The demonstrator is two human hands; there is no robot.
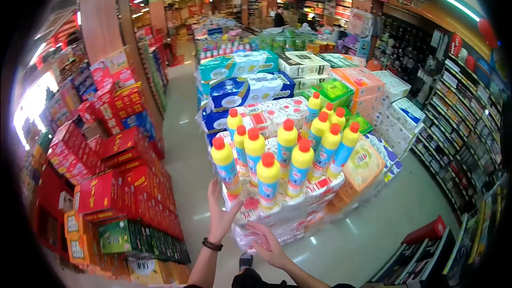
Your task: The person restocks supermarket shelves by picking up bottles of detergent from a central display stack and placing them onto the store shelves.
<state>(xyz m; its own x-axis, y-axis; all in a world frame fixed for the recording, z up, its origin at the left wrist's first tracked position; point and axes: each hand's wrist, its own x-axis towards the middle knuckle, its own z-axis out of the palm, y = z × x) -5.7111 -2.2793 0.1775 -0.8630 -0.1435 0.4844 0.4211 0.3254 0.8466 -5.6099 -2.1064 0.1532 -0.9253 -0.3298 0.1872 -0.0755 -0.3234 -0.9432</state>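
- Yellow bottles (268, 186) all upright, clustered on wrapped packs (290, 212); spacing uneven.
- Left hand (217, 216) spread, holding nothing, near left-front bottle (228, 172).
- Right hand (271, 248) open, nothing pinched, near packs' front; contact unclear.

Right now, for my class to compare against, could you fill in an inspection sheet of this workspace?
Surface: stacked red-and-white packs
Job's things: yellow bottles with red caps, upright, grouped closely
Clutter: blue pack and orange box beyond the bottles
Hands: left hand and right hand open near the stack's front, neither holding anything
Cables: nothing seen
Surroundings: red boxes left, shelves right, person in the background
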